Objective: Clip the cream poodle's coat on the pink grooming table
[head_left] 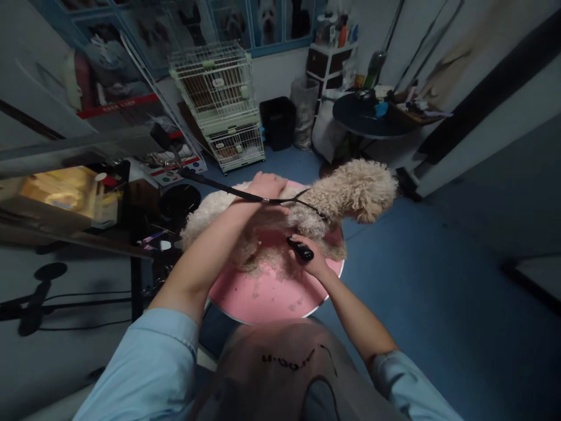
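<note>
A curly, cream-coloured dog [350,190] stands on a round pink grooming table [272,298], its head to the right. My left hand [265,186] lies over the dog's back, curved round its body with the thumb on the near side. Below the belly, my right hand [313,257] is closed on a black hair clipper [301,249]; the clipper's blade end is not clear. A black strap [232,190] runs across my left forearm and forks into a loop round the dog near the shoulders. Clipped fur [267,263] lies scattered on the tabletop.
White wire cages [214,88] stand stacked by the far wall, beside a black bin [278,123]. A dark round table [372,117] with bottles and tools is at the back right. To the left are a cluttered shelf and a lit box [65,196]. Blue floor [416,280] extends right.
</note>
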A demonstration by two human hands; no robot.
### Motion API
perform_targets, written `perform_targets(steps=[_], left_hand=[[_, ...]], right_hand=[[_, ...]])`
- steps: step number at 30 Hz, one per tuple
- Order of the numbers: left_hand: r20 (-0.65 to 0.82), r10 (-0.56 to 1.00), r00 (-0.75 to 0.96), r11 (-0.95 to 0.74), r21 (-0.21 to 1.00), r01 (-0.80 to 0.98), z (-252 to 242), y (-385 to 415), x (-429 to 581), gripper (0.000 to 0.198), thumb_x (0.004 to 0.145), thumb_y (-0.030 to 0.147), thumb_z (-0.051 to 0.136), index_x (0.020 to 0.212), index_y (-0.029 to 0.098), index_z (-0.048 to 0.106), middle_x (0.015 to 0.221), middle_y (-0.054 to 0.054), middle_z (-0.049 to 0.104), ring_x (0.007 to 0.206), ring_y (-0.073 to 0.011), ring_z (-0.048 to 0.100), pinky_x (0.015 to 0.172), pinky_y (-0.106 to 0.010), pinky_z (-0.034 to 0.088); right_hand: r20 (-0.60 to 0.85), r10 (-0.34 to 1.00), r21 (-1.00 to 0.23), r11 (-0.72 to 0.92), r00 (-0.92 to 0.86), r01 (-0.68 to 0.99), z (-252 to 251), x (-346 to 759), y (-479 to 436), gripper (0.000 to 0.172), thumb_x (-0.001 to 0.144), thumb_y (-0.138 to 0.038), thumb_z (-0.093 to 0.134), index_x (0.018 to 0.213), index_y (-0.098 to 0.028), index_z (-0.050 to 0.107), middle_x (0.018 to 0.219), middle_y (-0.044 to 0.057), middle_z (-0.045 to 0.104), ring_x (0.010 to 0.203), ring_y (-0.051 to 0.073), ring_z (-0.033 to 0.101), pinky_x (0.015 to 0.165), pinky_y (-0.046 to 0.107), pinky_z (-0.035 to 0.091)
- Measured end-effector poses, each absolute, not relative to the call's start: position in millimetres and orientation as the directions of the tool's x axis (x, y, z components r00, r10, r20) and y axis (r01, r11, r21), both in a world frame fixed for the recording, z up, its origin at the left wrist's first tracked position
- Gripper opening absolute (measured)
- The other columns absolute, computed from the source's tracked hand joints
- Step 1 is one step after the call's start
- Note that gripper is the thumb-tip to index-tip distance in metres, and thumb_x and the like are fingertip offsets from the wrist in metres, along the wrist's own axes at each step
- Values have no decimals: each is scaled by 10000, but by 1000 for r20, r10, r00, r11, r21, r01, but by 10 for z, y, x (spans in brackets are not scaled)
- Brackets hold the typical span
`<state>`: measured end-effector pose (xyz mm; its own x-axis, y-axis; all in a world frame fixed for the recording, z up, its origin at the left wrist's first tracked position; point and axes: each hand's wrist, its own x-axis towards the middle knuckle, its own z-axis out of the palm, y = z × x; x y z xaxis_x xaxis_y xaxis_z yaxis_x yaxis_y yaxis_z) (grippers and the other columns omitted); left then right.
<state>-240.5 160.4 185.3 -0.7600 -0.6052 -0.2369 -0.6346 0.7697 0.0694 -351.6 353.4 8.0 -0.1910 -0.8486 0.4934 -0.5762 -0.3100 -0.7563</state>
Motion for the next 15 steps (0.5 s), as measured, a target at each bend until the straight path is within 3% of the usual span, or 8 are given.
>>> perform_targets(steps=[3,6,8,11,15], left_hand=[[-85,-517,-852,848,82,-523,1764,1776,-2650,845,732,613,656,1435,197,442,1375,-160,515,1310,-336,426,1135,-452,263],[-106,-496,-862,839,195,-507,1638,1850,-2899,577,813,535,573,1295,218,567,1243,-114,614,1137,-269,572,1006,-361,417],[-127,-523,-843,808,239,-538,1566,1861,-3007,423,861,471,497,1167,218,644,1131,-93,669,1010,-238,628,888,-323,474],[-100,-544,-833,794,260,-549,1494,1876,-3062,392,858,429,475,1070,178,688,1046,-113,700,925,-247,652,789,-329,499],[-100,-535,-839,793,283,-540,1437,1924,-3037,426,842,447,477,1056,156,703,1043,-135,708,885,-244,659,764,-334,505]], right_hand=[[599,-749,-726,-358,-284,-588,399,-3759,3668,351,744,-301,744,1064,-235,613,1059,95,730,964,244,720,880,404,585],[608,-688,-741,-312,-396,-595,749,-4037,3606,346,752,-338,742,1043,-224,594,1051,101,712,994,257,702,929,443,556],[539,-726,-786,-251,-427,-565,880,-4150,3491,320,758,-378,734,992,-211,595,970,84,707,896,234,707,841,406,584],[446,-797,-824,-187,-407,-535,902,-4192,3408,312,741,-405,742,930,-201,601,877,58,699,776,201,692,704,340,593],[389,-901,-752,-189,-193,-631,894,-4198,3573,278,732,-348,744,949,-209,640,864,44,718,729,193,689,691,332,581]])
